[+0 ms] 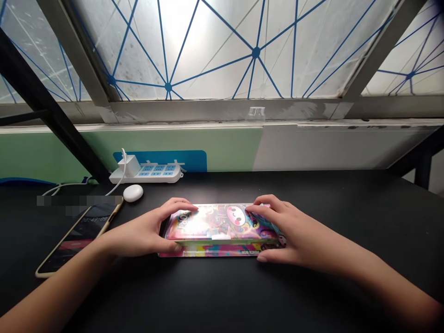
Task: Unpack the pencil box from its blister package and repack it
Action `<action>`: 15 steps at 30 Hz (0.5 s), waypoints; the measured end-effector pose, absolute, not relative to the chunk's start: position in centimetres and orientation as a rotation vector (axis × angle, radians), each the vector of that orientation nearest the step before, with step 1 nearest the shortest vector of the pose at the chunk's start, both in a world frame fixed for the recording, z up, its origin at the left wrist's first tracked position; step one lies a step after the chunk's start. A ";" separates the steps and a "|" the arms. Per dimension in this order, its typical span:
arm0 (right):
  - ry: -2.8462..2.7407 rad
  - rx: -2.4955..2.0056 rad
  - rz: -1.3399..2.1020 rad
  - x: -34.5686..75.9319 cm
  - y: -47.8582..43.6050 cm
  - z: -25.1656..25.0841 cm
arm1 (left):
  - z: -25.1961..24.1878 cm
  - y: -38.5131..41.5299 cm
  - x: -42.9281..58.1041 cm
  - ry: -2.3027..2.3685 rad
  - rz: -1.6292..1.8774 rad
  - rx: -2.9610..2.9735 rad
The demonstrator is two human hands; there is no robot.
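A flat, colourful pencil box (222, 226) with cartoon print lies lengthwise on the black desk (222, 296), its lid down. My left hand (145, 231) clasps its left end, fingers over the top and thumb along the front edge. My right hand (291, 231) grips the right end the same way, fingertips resting on the lid and thumb at the front edge.
A smartphone (78, 238) with a lit screen lies at the left. Behind it sit a small white oval case (133, 193) and a white power strip (147, 172) with a plugged charger and cable. A green and white wall panel and window rise behind the desk.
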State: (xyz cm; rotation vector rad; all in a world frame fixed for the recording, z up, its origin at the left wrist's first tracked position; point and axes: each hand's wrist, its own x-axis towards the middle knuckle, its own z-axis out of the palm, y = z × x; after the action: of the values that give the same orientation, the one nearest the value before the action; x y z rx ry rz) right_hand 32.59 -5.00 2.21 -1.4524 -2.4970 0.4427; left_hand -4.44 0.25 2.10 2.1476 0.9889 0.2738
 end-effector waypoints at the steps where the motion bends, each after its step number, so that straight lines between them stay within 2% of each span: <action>1: -2.469 -1.465 0.437 32.7 -4.8 2.0 | 2.0 0.2 -4.4 0.978 0.283 2.169; 11: -2.321 -1.523 0.720 34.7 -2.6 0.5 | 2.2 -1.4 -3.2 0.990 0.279 2.330; 15: -2.151 -1.565 0.665 34.9 -2.1 0.5 | 1.7 -1.4 -3.2 0.963 0.381 2.455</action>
State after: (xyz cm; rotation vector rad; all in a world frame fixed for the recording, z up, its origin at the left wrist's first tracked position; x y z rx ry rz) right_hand 34.86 -2.06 0.52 -1.5649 -2.1514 0.6650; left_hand -3.15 -1.41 1.68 2.4549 0.9629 0.3812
